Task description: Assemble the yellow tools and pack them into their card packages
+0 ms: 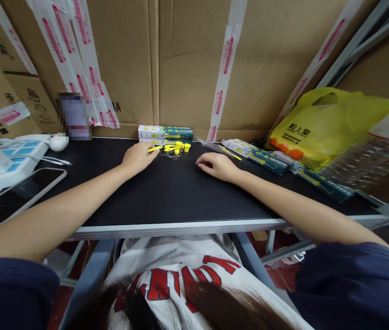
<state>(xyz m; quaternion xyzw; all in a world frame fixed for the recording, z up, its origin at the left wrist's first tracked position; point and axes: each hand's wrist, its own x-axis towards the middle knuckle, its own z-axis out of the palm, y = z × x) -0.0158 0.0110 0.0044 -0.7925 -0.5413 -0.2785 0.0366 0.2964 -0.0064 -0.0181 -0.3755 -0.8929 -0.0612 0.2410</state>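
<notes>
My left hand (138, 158) rests at the far middle of the black table, fingers closed on a slim yellow plastic piece (155, 149) that sticks out past the fingertips. Just right of it lies a small pile of yellow plastic parts (177, 147), some shaped like little caps. Thin bent metal wires (171, 156) lie in front of the pile. My right hand (217, 166) lies on the tabletop to the right, loosely curved, with thumb and fingers a little apart and nothing visible in them. A clear plastic bag with yellow sticks (228, 151) is just beyond it.
Behind the pile stand printed boxes (165, 134); more boxes (259, 156) lie at right beside a yellow bag (304, 123). On the left are a power strip (15, 160), a tablet-like device (19, 197) and an upright phone (75, 117). Cardboard (187, 59) walls the back.
</notes>
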